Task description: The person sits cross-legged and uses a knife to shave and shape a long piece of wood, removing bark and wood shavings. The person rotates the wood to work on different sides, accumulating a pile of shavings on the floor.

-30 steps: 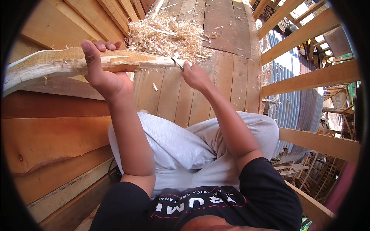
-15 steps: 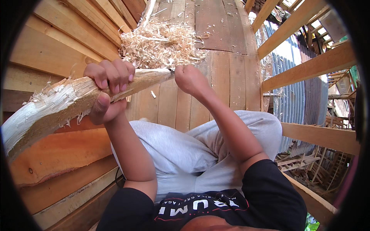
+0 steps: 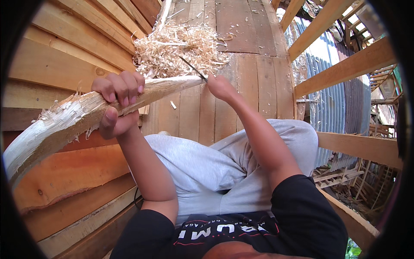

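A long piece of pale wood [image 3: 64,113], thick and frayed at the left and tapering to a point at the right, lies across in front of me. My left hand [image 3: 118,101] is wrapped round its middle, fingers over the top and thumb below. At the tapered tip, my right hand [image 3: 221,87] is closed on a knife, its handle hidden in the fist. The thin dark knife blade [image 3: 192,68] points up and to the left, its base at the wood's tip. Curled fibres stick up along the thick part of the wood.
A heap of wood shavings [image 3: 177,49] lies on the plank floor [image 3: 248,97] beyond the wood. Stacked boards [image 3: 56,54] form a wall at the left. At the right runs a railing of wooden bars [image 3: 345,67], with corrugated metal sheets [image 3: 330,97] beyond it.
My right hand has moved slightly to the right, and the knife blade, barely visible before, now shows clearly above the tip. My left hand keeps its grip on the wood.
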Tool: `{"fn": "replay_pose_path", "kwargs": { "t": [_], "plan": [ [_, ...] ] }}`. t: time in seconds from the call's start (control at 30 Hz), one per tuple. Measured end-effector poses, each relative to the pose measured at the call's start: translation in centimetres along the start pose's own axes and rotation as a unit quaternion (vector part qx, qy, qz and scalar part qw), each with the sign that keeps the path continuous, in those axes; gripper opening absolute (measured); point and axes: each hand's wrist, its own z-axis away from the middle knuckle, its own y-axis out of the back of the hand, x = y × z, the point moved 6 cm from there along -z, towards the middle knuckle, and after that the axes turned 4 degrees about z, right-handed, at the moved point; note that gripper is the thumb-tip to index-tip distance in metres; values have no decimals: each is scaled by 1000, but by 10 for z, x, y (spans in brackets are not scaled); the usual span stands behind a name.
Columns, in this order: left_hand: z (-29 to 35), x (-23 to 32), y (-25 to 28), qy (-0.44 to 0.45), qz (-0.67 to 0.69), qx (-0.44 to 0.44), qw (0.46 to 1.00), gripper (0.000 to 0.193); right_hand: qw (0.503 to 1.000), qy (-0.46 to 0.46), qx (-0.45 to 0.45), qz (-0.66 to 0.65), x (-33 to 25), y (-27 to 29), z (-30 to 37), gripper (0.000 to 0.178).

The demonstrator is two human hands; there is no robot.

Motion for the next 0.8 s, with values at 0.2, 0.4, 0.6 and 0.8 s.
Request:
{"fn": "replay_pose_path", "kwargs": {
  "t": [0.2, 0.4, 0.6, 0.8],
  "plan": [
    [6, 6, 12, -4, 9, -13, 1000, 33, 999, 42, 4, 25, -28, 12, 30, 54],
    [2, 1, 2, -4, 10, -16, 1000, 33, 1000, 8, 20, 3, 6, -1, -7, 53],
    [7, 5, 19, -4, -5, 1, 1000, 31, 1000, 3, 12, -3, -4, -6, -5, 56],
    [10, 0, 20, -19, -79, 116, 990, 48, 1000, 11, -3, 18, -9, 0, -2, 57]
  ]
}}
